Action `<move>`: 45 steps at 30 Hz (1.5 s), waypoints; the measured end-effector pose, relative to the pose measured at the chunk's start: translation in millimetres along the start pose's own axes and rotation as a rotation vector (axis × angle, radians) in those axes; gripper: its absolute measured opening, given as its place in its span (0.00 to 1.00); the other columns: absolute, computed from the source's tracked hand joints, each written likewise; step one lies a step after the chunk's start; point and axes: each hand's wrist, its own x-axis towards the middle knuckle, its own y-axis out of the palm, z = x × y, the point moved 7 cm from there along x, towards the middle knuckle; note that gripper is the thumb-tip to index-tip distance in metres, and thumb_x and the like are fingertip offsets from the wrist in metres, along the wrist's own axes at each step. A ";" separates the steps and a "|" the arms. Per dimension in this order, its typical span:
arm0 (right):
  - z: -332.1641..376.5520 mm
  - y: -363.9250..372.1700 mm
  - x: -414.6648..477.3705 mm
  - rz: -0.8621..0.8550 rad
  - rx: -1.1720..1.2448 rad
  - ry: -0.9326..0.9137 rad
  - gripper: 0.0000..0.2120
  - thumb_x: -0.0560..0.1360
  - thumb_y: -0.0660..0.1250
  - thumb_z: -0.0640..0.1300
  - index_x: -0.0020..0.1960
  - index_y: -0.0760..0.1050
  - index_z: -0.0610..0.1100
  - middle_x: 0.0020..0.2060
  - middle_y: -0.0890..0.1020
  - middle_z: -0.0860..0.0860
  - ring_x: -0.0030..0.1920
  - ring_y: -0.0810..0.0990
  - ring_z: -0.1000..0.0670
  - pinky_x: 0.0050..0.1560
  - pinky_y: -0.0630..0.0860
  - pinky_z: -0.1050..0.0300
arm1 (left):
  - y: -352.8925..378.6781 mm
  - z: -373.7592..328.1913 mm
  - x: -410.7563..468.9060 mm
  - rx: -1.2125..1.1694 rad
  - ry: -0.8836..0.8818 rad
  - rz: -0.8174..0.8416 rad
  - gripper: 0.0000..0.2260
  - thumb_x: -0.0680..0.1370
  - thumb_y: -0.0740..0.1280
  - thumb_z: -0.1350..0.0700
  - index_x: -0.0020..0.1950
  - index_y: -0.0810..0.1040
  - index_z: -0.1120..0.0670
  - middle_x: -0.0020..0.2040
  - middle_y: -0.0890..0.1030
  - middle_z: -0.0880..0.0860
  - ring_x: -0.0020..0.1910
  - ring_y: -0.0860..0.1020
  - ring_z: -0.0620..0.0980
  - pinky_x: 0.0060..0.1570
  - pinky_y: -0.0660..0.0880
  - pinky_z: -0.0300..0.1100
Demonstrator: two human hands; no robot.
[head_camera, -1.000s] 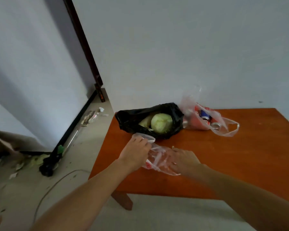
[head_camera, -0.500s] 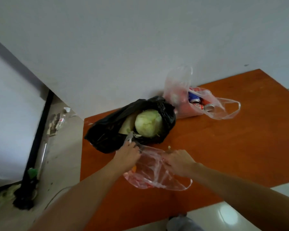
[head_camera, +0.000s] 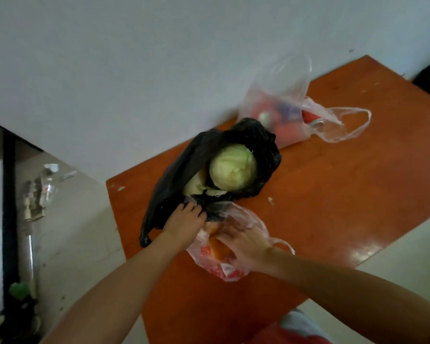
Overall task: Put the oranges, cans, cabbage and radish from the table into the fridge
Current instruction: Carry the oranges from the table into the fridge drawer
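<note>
Head view: on the left, the near rim of the clear bag [head_camera: 233, 271] is pinched by the left hand [head_camera: 186, 220], its grip narrow on the plastic, just in front of the black bag [head_camera: 164, 202], where the cabbage [head_camera: 232, 167] lies beside what is taken for the radish [head_camera: 196, 186] (pale, half hidden). The oranges [head_camera: 217, 249] are seen inside the clear bag, directly ahead of the right hand [head_camera: 250, 247], the nearer one, which is pushed into the mouth; whether its grip is closed on fruit cannot be told. Far right, the cans [head_camera: 313, 119] lie bagged on the surface [head_camera: 358, 194]
</note>
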 end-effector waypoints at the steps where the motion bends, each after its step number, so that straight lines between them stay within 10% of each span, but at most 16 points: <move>1: 8.7 3.8 3.3 0.009 0.023 0.051 0.32 0.70 0.63 0.65 0.69 0.65 0.50 0.66 0.72 0.47 0.64 0.72 0.43 0.53 0.75 0.46 | 3.5 2.5 -0.8 0.000 0.036 -0.025 0.22 0.79 0.62 0.58 0.73 0.63 0.56 0.72 0.65 0.56 0.70 0.62 0.57 0.65 0.63 0.50; 10: 48.2 27.3 8.8 -0.102 0.205 0.410 0.42 0.68 0.64 0.70 0.72 0.60 0.45 0.69 0.70 0.45 0.69 0.69 0.42 0.66 0.68 0.44 | 23.7 20.1 -15.6 0.016 0.187 -0.052 0.29 0.77 0.66 0.52 0.74 0.59 0.55 0.74 0.62 0.57 0.73 0.58 0.59 0.68 0.60 0.54; 15: 23.2 -3.0 -38.3 -0.375 0.214 0.497 0.37 0.68 0.62 0.71 0.68 0.68 0.49 0.62 0.77 0.50 0.61 0.77 0.45 0.57 0.75 0.44 | -20.0 -23.1 -26.9 0.153 0.490 -0.368 0.07 0.74 0.66 0.55 0.49 0.80 0.55 0.54 0.79 0.58 0.57 0.75 0.61 0.58 0.69 0.58; 19: -5.6 4.9 -72.3 -0.248 0.239 0.645 0.39 0.65 0.67 0.71 0.68 0.64 0.51 0.60 0.76 0.49 0.59 0.76 0.44 0.40 0.79 0.50 | -9.5 -75.7 -29.1 0.353 0.783 -0.341 0.09 0.75 0.66 0.55 0.53 0.81 0.54 0.59 0.78 0.56 0.62 0.73 0.60 0.59 0.70 0.58; 29: -22.6 39.4 -70.0 -0.069 0.267 0.723 0.44 0.62 0.52 0.81 0.72 0.59 0.59 0.63 0.71 0.46 0.64 0.70 0.42 0.57 0.71 0.40 | 1.7 -34.4 1.1 0.355 0.415 -0.067 0.25 0.77 0.65 0.58 0.72 0.62 0.61 0.69 0.66 0.61 0.65 0.67 0.62 0.61 0.67 0.58; 38: -23.1 43.6 -63.0 -0.123 0.400 0.735 0.38 0.66 0.67 0.70 0.69 0.63 0.54 0.68 0.70 0.50 0.66 0.70 0.43 0.65 0.67 0.41 | 23.0 -33.7 20.1 0.094 0.172 0.023 0.30 0.71 0.73 0.58 0.69 0.63 0.57 0.66 0.66 0.60 0.63 0.67 0.61 0.56 0.73 0.52; 45: -17.5 39.8 -72.9 -0.116 0.433 0.809 0.37 0.65 0.74 0.59 0.68 0.62 0.54 0.68 0.71 0.51 0.64 0.74 0.45 0.64 0.70 0.43 | 32.2 -14.5 -19.3 -0.549 0.061 -0.035 0.34 0.71 0.73 0.52 0.71 0.58 0.47 0.60 0.67 0.52 0.55 0.73 0.56 0.48 0.75 0.49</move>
